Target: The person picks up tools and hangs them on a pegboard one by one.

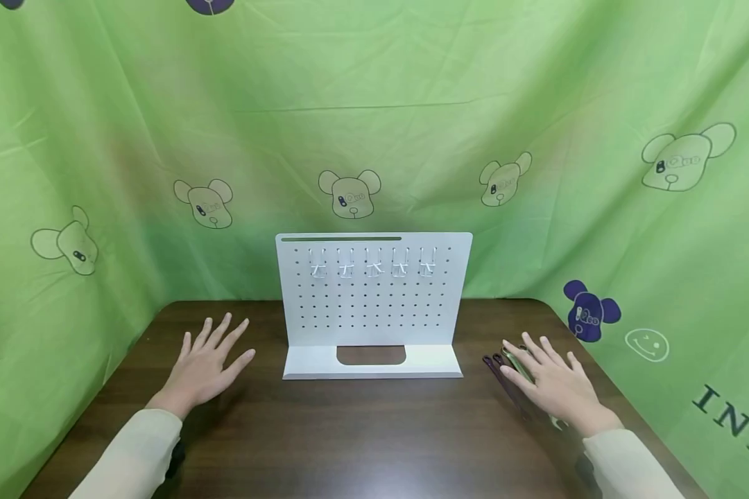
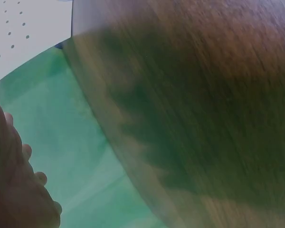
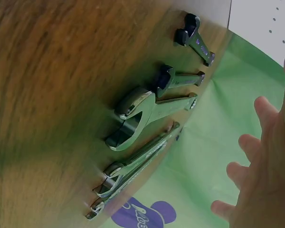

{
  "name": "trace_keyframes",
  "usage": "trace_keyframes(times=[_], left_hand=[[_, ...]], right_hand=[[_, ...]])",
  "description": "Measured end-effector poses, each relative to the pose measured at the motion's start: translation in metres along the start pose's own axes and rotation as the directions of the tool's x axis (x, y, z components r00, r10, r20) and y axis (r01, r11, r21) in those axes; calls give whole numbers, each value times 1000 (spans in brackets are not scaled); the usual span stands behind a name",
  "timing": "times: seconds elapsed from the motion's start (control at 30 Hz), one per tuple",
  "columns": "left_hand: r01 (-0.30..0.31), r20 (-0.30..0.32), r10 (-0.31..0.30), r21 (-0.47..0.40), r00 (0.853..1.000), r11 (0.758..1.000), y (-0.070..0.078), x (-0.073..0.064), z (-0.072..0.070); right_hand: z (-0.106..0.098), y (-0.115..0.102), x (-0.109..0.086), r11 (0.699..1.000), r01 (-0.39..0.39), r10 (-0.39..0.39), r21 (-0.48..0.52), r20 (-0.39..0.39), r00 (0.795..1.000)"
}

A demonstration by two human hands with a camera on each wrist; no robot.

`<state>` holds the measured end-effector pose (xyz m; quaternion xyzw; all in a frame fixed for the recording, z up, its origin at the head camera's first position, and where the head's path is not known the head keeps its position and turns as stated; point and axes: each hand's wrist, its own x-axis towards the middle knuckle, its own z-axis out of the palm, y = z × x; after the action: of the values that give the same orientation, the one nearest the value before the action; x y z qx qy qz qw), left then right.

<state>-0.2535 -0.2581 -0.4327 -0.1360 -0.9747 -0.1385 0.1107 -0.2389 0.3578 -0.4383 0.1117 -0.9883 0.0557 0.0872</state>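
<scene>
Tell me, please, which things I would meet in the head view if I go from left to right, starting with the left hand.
Left hand → white pegboard → right hand → smiley print → printed letters on the green cloth.

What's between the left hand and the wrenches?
The white pegboard stands between the left hand and the wrenches, with bare tabletop on either side of its base; the head view shows this.
</scene>
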Motion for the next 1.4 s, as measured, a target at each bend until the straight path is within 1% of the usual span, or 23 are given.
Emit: trace_keyframes(times=[0.23, 0.43, 0.5, 0.6, 0.73, 0.93, 1.0, 1.13, 1.2, 1.27, 1.4], left_hand=[[19, 25, -17, -89, 1000, 996, 2, 2, 2], [36, 40, -30, -143, 999, 989, 3, 6, 4], [44, 47, -36, -176, 998, 983, 3, 7, 4], [46, 40, -38, -235, 998, 971, 3, 11, 5], [42, 20, -38, -327, 999, 944, 4, 16, 5], [62, 26, -57, -451, 998, 890, 9, 25, 2], [56, 11, -58, -477, 998, 877, 12, 29, 1], [50, -15, -66, -507, 998, 860, 18, 37, -2], [49, -24, -72, -524, 997, 850, 21, 41, -3], [41, -42, -77, -551, 996, 833, 24, 46, -4], [14, -97, -95, -623, 991, 782, 30, 59, -8]], right_hand=[[2, -2, 0, 1000, -3, 3, 24, 2, 1000], [2, -3, 0, 999, -9, 9, 52, -2, 1000], [3, -3, 0, 998, -10, 10, 63, -5, 1000], [4, -3, -1, 997, -4, 5, 83, -15, 1000], [5, -3, -2, 992, 23, -19, 127, -29, 999], [6, -5, -2, 979, 23, -19, 205, -26, 999], [7, -5, -2, 976, 21, -17, 218, -23, 1000], [7, -6, -3, 970, 36, -29, 240, -36, 999], [6, -7, -3, 961, 49, -38, 271, -46, 998], [6, -7, -3, 946, 69, -53, 317, -59, 997], [4, -7, -2, 911, 96, -70, 400, -78, 994]])
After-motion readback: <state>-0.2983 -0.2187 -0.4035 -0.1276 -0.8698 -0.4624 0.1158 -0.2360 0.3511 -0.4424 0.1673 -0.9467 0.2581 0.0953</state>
